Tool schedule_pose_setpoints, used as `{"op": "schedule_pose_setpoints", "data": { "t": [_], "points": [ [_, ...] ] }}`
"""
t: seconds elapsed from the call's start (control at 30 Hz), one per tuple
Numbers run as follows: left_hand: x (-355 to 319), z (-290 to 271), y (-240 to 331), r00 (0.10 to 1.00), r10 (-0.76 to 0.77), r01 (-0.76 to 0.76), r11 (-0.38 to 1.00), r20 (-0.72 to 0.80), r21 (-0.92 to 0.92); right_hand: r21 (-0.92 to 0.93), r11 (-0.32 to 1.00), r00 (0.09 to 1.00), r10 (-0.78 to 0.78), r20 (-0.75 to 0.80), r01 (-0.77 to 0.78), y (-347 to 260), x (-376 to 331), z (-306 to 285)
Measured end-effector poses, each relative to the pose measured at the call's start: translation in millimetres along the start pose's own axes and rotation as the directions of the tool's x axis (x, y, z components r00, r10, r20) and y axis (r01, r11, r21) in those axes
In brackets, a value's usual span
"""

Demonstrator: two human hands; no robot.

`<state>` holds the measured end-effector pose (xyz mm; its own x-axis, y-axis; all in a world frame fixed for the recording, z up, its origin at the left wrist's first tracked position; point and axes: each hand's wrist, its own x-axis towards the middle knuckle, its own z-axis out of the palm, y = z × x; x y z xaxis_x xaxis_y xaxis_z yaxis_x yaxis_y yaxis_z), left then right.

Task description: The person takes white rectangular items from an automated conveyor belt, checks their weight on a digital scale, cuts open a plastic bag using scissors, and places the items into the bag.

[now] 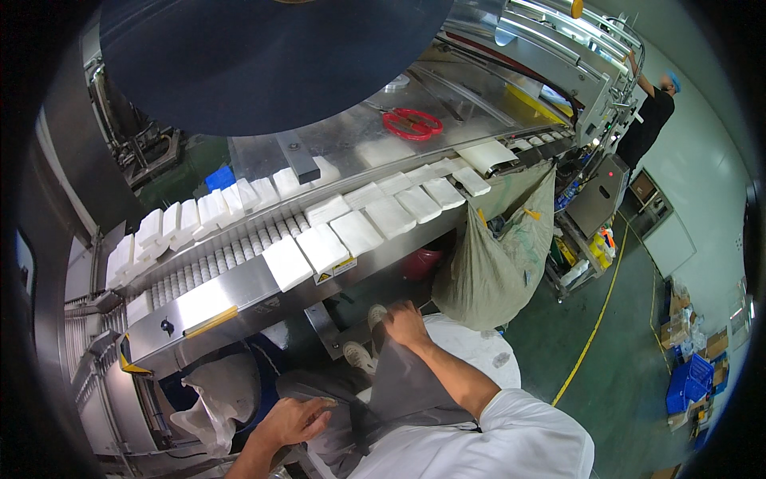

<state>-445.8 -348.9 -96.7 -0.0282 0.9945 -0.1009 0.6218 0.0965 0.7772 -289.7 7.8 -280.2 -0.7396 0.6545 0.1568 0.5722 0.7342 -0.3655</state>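
The left hand (294,421) lies low on the person's lap, its fingers (319,409) half curled and pressing on the grey apron (407,387); whether they pinch the cloth or only rest on it, I cannot tell. The right hand (404,322) is further out, and its fingers (388,316) are closed narrow on the upper edge of the same apron, just beside a white shoe (359,355). So the apron is under and between both hands, spread over the knees, below the steel conveyor (239,291).

Well above the fingers, white tissue packs (323,246) lie in rows on the conveyor, and none of them is touched by a hand. I judge this is the first risk: while both hands are busy with the apron, packs can crowd together or tip off the near edge, because some already lie crooked.

The second risk is the apron itself. If the right fingers pull it too hard, the cloth may catch on the metal frame just beyond them.

A grey sack (491,263) hangs to the right of the right fingers, and a white plastic bag (215,395) hangs to the left of the left fingers; a knee or elbow could knock either. Red scissors (412,123) lie far above, out of reach. Another person (650,116) stands well away
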Motion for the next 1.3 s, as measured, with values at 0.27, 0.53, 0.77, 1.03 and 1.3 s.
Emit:
{"op": "schedule_pose_setpoints", "data": {
  "t": [0.27,0.53,0.77,1.03,1.3],
  "points": [
    [1.3,-1.7,1.8,1.0,-0.01,0.01,1.0,0.012,0.024,-0.006,1.0,1.0,0.016,0.01,-0.015,-1.2,0.3,-0.6],
    [0.8,-1.7,2.5,0.999,-0.042,0.041,0.999,0.029,0.03,-0.01,1.0,1.0,0.018,-0.005,-0.018,-1.7,0.3,0.2],
    [1.1,-2.5,4.3,0.999,-0.026,0.025,0.999,0.021,0.04,-0.003,1.0,1.0,0.017,0.019,-0.017,-3.6,0.9,-3.0],
    [0.5,-0.7,1.9,0.999,-0.036,0.035,0.999,0.022,0.035,-0.006,1.0,1.0,0.006,0.013,-0.006,-4.6,0.9,-3.3],
    [1.1,0.3,0.5,0.998,-0.051,0.05,0.998,0.029,0.034,-0.006,1.0,1.0,0.02,0.018,-0.02,-3.5,1.4,-2.9]
  ]
}}
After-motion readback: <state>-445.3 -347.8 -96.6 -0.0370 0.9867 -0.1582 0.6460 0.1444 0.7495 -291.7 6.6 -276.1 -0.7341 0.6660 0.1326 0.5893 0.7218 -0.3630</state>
